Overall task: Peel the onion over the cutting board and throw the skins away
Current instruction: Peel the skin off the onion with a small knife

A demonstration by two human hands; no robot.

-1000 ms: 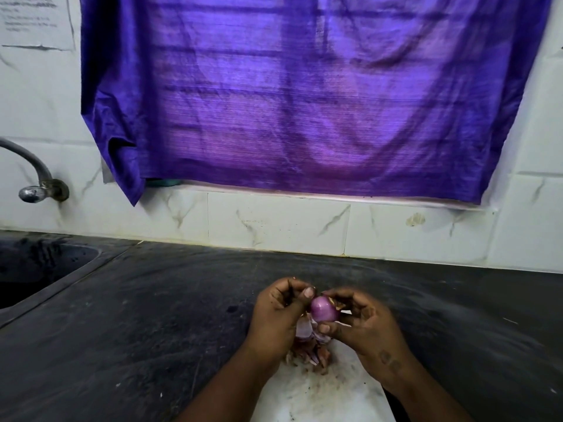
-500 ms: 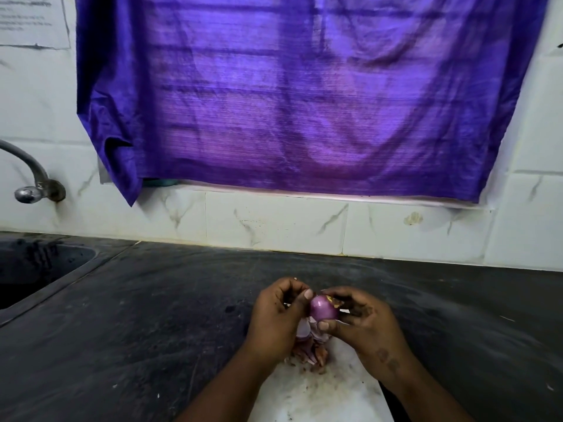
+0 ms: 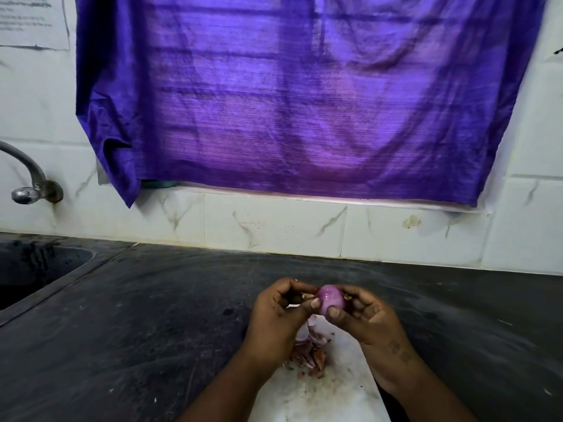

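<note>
A small purple onion [image 3: 331,300], mostly bare and glossy, sits between both hands above the white cutting board [image 3: 335,397]. My right hand [image 3: 368,321] grips it from the right with thumb and fingers. My left hand [image 3: 278,315] pinches at its left end, where a scrap of pale dry skin sticks out. A heap of pink and brown onion skins [image 3: 310,351] lies on the board under the hands, partly hidden by my left hand.
The board lies on a dark stone counter [image 3: 152,330]. A sink [image 3: 33,269] is sunk into the counter at far left, with a metal tap [image 3: 29,184] above it. A purple curtain [image 3: 304,95] hangs on the tiled wall behind.
The onion has been turned between my fingers and shows more bare purple surface. My left thumb has shifted onto its left end. Both hands stay above the board.
</note>
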